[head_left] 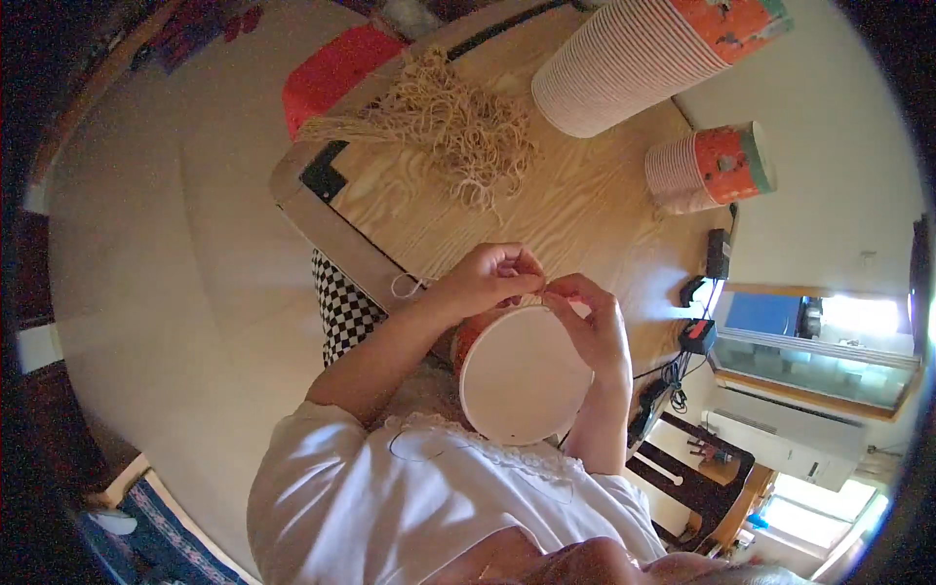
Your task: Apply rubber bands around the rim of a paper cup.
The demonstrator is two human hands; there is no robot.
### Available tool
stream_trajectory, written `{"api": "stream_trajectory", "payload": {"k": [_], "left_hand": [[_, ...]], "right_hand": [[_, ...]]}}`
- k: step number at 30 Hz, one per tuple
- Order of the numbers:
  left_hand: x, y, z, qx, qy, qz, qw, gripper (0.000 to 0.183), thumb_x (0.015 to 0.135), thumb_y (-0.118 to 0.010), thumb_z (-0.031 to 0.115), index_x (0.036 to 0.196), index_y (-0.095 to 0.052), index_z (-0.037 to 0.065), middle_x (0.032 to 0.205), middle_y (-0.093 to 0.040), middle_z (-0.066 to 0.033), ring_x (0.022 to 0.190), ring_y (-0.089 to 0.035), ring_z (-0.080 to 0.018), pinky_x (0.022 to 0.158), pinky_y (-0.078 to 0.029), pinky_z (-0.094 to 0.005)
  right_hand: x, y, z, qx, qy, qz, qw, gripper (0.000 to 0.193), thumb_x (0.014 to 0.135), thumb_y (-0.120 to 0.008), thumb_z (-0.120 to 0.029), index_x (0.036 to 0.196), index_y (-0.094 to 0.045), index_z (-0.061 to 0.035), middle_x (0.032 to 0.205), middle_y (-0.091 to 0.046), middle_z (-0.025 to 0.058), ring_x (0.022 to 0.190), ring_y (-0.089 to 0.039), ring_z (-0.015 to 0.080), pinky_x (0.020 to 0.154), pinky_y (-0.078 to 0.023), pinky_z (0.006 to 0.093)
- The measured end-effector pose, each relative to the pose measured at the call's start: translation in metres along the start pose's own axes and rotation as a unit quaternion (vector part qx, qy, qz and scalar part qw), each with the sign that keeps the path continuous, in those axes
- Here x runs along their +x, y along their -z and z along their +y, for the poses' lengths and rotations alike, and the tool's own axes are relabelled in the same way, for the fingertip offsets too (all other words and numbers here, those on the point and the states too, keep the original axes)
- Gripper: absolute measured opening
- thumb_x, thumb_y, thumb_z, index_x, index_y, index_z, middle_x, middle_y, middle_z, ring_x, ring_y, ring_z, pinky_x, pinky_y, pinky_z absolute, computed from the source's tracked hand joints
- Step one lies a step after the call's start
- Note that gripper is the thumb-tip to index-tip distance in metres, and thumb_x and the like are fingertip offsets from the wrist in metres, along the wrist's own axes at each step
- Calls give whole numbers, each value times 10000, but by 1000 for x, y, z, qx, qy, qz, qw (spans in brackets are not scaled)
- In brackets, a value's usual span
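A paper tub (pixel 525 378) with a round white end and an orange printed side rests against my lap, tilted toward me. At its far rim both my hands meet with fingertips pinched together. My left hand (pixel 495 275) is closed on a thin string, and a pale loop of string (pixel 408 286) shows beside its wrist. From the right, my right hand (pixel 592 317) is closed on the same small spot, its thumb by the rim. The string between the fingertips is mostly hidden.
A tangled heap of tan cords (pixel 444 122) lies on the wooden table (pixel 595 219). Beyond it stand a tall stack of nested tubs (pixel 634 68) and a shorter stack (pixel 707 168). Black adapters (pixel 698 335) with cables sit at the right edge. A red stool (pixel 341 73) is at the far left.
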State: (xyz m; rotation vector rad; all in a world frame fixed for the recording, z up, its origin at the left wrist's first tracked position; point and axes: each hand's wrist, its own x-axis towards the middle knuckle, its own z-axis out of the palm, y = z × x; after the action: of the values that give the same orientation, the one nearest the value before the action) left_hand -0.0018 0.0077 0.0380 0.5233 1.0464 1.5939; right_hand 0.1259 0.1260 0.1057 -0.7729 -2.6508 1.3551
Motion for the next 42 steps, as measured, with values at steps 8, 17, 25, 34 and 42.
{"api": "stream_trajectory", "payload": {"k": [8,17,25,34,42], "left_hand": [[-3,5,2,24,-7,11,1000,128,824,-610,137,869,-576,22,797,-627,-43,664,-559,-85,598,-465,-226],[-7,2,5,19,-18,9,1000,200,836,-609,163,978,-565,29,791,-624,-39,725,-582,-103,661,-478,-240],[-4,2,-2,81,-37,12,996,157,827,-619,149,925,-603,26,822,-637,-41,749,-583,-87,698,-479,-247],[-2,-6,-2,127,-118,-7,985,164,783,-656,122,905,-610,24,772,-634,-38,716,-588,-97,683,-483,-251],[0,-2,-4,114,-94,18,989,112,768,-662,87,849,-623,20,770,-633,-29,709,-582,-82,664,-483,-237]], "right_hand": [[-5,-3,4,7,0,10,1000,71,809,-590,-41,848,-620,10,777,-619,35,783,-565,97,727,-446,235],[-7,-5,8,15,16,22,1000,82,801,-605,-46,858,-609,13,813,-624,79,783,-590,155,712,-471,278],[-7,-6,6,19,12,12,1000,65,823,-561,-29,846,-600,19,793,-609,39,813,-548,101,755,-446,237],[-8,-6,6,25,25,28,999,70,808,-591,-41,851,-597,14,799,-611,95,781,-595,182,701,-465,291],[-5,-1,3,16,4,-13,1000,45,828,-555,-16,839,-576,23,807,-591,48,828,-553,114,766,-441,244]]}}
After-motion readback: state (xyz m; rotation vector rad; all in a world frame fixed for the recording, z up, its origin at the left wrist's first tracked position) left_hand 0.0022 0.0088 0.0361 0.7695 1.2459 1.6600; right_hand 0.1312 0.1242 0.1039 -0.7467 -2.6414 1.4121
